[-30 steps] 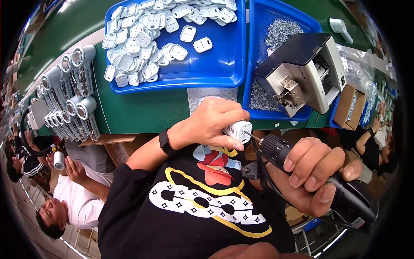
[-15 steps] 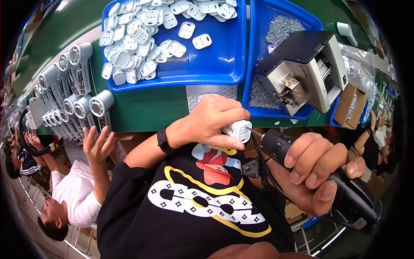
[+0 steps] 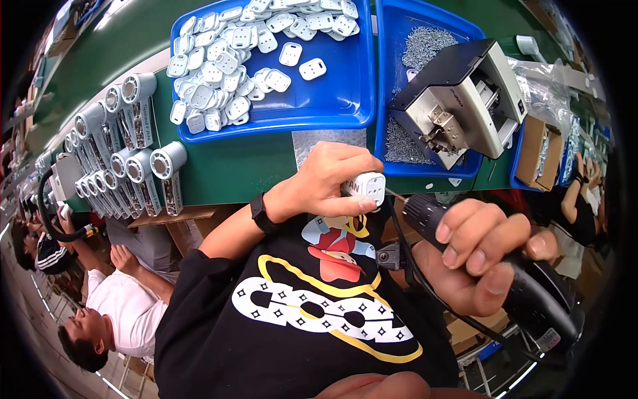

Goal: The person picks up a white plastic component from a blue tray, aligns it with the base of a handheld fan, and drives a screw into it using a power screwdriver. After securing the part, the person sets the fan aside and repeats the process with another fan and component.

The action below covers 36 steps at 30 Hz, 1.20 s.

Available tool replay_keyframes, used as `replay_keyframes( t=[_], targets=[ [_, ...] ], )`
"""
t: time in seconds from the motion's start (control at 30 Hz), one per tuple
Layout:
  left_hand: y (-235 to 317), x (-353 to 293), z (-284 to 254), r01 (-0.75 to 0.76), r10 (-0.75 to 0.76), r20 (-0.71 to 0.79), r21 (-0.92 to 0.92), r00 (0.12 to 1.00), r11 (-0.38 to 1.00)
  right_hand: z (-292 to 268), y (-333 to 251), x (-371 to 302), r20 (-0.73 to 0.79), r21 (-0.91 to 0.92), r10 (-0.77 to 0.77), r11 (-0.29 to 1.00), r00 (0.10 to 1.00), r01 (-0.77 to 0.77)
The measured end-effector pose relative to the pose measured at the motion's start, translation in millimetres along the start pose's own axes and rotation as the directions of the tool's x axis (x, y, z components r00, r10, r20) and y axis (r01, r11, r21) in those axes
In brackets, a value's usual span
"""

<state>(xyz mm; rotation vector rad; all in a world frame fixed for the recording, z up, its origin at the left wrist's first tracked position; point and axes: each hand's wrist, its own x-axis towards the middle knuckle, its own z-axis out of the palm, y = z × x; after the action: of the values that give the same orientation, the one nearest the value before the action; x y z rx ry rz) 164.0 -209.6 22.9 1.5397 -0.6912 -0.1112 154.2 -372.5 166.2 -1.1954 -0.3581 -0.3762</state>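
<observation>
My left hand (image 3: 335, 179) is closed around a white plastic fan body (image 3: 373, 189), thumb along its near side. The end face of the body, with small holes in it, points right. In my right hand (image 3: 482, 249) is a black electric screwdriver (image 3: 425, 213), its fingers wrapped round the body of the tool. The thin bit points left at the holed face, very near it; whether they touch I cannot tell. A black cable hangs between my hands.
A blue tray (image 3: 279, 130) holds many pale holed plates. Beside it, a second blue tray (image 3: 380, 143) carries loose screws and a screw-feeding machine (image 3: 458, 106). Grey-white fan units (image 3: 169, 159) stand in rows at left. A co-worker in a white shirt (image 3: 126, 306) sits at left.
The holed end of the fan body has turned a little more into view, and the bit stays close to it. The view has shifted slightly. The co-worker's raised hand has come down.
</observation>
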Motion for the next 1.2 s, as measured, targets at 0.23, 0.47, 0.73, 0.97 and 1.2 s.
replay_keyframes(
  t=[0.23, 0.47, 0.73, 0.97, 1.2],
  targets=[
    [34, -6, 2, 0.167, -0.156, -0.129, 0.082, 0.979, 0.982, -16, -1, -3, -0.181, -0.132, -0.069, 0.99, 0.981, 0.045],
    [68, 26, -65, 0.312, -0.225, -0.346, 0.219, 0.911, 0.925, -5, 30, -13, -0.238, -0.245, 0.239, 0.923, 0.941, -0.296],
    [-81, 122, -307, 0.476, -0.042, -0.474, 0.875, 0.879, 0.085, 44, 137, 33, 0.107, -0.917, 0.448, 0.389, 0.887, -0.086],
    [-21, 84, -288, 0.17, 0.497, -0.133, 0.985, 0.858, -0.03, 42, 203, 42, 0.114, -0.992, 0.572, 0.11, 0.813, 0.061],
    [105, -130, -138, 0.681, 0.233, -0.695, 0.717, 0.68, 0.149, 35, 182, 48, 0.121, -0.961, 0.579, 0.272, 0.806, -0.051]
  ],
)
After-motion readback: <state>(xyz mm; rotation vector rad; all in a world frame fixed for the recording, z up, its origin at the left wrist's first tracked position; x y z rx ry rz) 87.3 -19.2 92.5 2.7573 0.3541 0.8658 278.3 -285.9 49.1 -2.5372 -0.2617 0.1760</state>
